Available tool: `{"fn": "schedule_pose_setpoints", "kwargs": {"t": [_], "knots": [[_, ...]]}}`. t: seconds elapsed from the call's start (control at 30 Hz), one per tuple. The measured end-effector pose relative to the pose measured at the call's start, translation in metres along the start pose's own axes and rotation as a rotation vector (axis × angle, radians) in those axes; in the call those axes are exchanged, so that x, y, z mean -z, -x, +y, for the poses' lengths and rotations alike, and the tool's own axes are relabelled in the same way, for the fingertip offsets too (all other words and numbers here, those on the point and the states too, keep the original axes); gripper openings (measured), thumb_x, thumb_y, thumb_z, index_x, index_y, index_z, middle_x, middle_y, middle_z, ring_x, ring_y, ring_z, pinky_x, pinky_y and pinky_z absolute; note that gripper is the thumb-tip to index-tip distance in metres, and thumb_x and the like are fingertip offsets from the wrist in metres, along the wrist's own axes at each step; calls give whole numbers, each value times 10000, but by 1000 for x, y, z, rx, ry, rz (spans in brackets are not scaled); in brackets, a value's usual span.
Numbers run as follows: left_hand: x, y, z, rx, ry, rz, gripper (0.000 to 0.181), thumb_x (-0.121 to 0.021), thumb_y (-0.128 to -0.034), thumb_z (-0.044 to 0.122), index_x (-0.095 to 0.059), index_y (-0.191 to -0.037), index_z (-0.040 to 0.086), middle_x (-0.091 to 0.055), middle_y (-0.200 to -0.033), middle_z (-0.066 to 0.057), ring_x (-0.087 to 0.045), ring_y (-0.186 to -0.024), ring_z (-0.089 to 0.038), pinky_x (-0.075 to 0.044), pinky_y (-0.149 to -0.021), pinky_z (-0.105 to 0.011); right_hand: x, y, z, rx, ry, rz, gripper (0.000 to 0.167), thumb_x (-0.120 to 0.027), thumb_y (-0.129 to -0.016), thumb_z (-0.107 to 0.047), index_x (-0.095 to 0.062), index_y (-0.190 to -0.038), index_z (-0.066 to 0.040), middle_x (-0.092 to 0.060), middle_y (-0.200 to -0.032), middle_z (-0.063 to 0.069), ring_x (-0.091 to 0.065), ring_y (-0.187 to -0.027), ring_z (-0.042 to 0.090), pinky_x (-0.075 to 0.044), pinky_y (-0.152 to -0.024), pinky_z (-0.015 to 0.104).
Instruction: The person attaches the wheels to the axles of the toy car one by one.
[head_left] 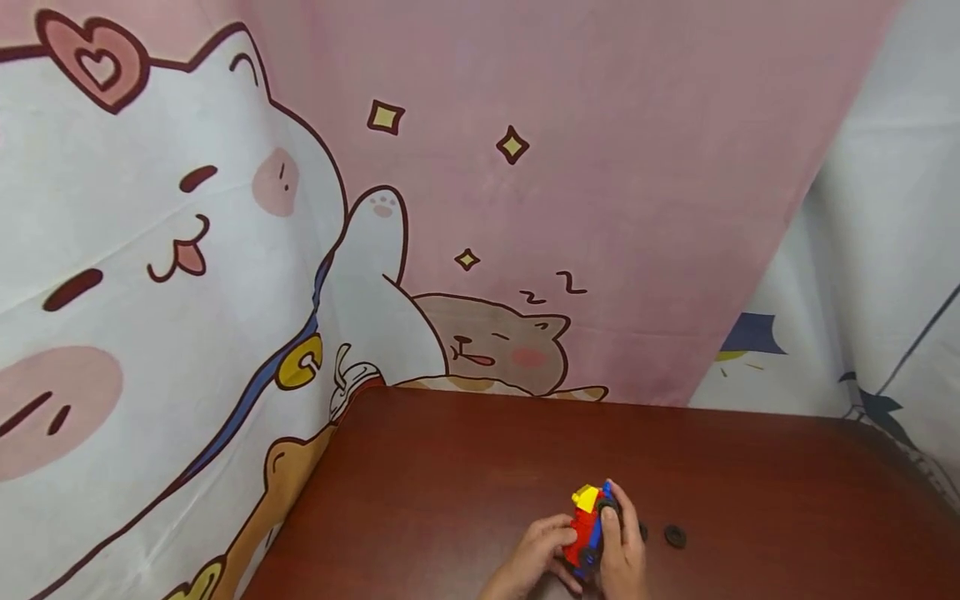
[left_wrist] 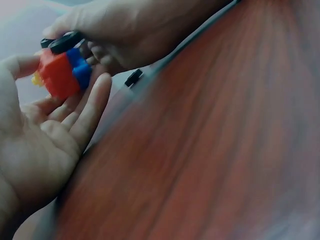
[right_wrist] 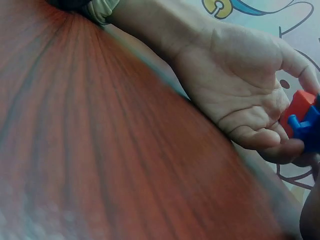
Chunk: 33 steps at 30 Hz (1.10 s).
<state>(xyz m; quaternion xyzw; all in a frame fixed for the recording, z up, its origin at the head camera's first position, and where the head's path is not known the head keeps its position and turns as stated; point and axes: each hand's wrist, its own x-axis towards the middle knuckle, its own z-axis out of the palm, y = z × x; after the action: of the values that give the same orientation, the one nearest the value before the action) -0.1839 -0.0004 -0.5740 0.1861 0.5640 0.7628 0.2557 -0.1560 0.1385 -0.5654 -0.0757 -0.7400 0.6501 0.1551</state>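
A small toy car (head_left: pixel 583 533) of red, blue and yellow blocks is held between both hands above the brown table (head_left: pixel 450 467). My left hand (head_left: pixel 532 554) grips its red side, with thumb and fingers on opposite sides in the left wrist view. On the blue side, my right hand (head_left: pixel 624 546) holds the car with its thumb by a black wheel (head_left: pixel 607 505). The right wrist view catches only the car's red block (right_wrist: pixel 296 111) and blue part (right_wrist: pixel 309 127) at the frame's edge. Fingers hide much of the underside.
To the right of the hands lies a loose black tyre (head_left: pixel 675 536). Another dark round piece (head_left: pixel 643 531) peeks out beside the right hand, mostly hidden. A cartoon-printed cloth (head_left: pixel 630 208) hangs behind the table and along its left side.
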Motion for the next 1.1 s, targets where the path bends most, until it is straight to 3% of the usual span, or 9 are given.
{"fn": "schedule_pose_setpoints", "kwargs": {"t": [0.17,0.23,0.33,0.47,0.57,0.63,0.87,1.0,1.1], "knots": [[3,0,5,20,16,-45,426,-525,-968,180,-529,-1310,-73,-676,-979,5,-671,-728,-91,-578,-557,-208,5,-8,2,-89,29,-110,548,-242,-1097,-400,-300,-1523,-61,-482,-1401,242,-538,-1078,27,-517,-836,211],[3,-1,6,13,33,-24,378,-556,-955,162,-529,-1274,-40,-657,-992,9,-656,-725,-88,-576,-553,-207,6,-11,2,-109,52,-153,577,-216,-1094,-425,-287,-1517,-38,-453,-1420,258,-516,-1152,124,-497,-873,261],[3,-2,5,-17,69,52,286,-603,-929,114,-498,-1170,1,-650,-1004,3,-634,-735,-87,-568,-527,-217,4,-11,4,-85,32,-173,529,-275,-1101,-348,-271,-1494,6,-452,-1355,252,-530,-1086,152,-502,-812,284],[2,-3,0,-59,87,187,309,-678,-906,88,-438,-1094,37,-650,-977,-13,-634,-723,-100,-558,-513,-223,-6,-6,8,29,-20,-36,315,-491,-1046,-128,-440,-1300,50,-526,-1089,118,-538,-826,40,-499,-656,220],[3,-3,-5,-97,3,245,399,-730,-869,74,-405,-1091,8,-613,-941,-7,-622,-732,-88,-548,-559,-204,-11,-1,11,137,8,57,91,-634,-949,-16,-567,-1004,12,-534,-837,3,-502,-676,22,-457,-557,197],[3,-2,-8,-122,-66,255,455,-750,-844,60,-380,-1092,-33,-608,-965,-4,-621,-777,-83,-544,-616,-196,-11,2,12,148,62,56,139,-694,-912,-40,-555,-924,-35,-514,-758,-36,-474,-629,34,-423,-518,207],[1,-1,-11,-154,-175,234,500,-777,-802,55,-389,-1106,-27,-590,-1022,14,-607,-885,-68,-524,-752,-172,-7,-2,14,-20,119,-42,404,-726,-918,-227,-479,-1185,-50,-592,-879,55,-496,-682,45,-441,-545,208],[2,0,-7,-159,-158,192,499,-768,-831,81,-455,-1203,-35,-540,-1017,7,-573,-856,-46,-513,-744,-155,-5,-6,13,-77,-3,50,410,-668,-961,-170,-454,-1269,-4,-669,-926,-74,-566,-751,-17,-493,-604,159],[2,1,-6,-167,-146,173,513,-749,-868,110,-504,-1302,-13,-558,-1092,-38,-581,-883,-56,-519,-750,-154,-3,-7,13,-32,-149,133,336,-599,-986,-65,-462,-1278,31,-655,-880,-190,-606,-775,-42,-514,-627,128]]}}
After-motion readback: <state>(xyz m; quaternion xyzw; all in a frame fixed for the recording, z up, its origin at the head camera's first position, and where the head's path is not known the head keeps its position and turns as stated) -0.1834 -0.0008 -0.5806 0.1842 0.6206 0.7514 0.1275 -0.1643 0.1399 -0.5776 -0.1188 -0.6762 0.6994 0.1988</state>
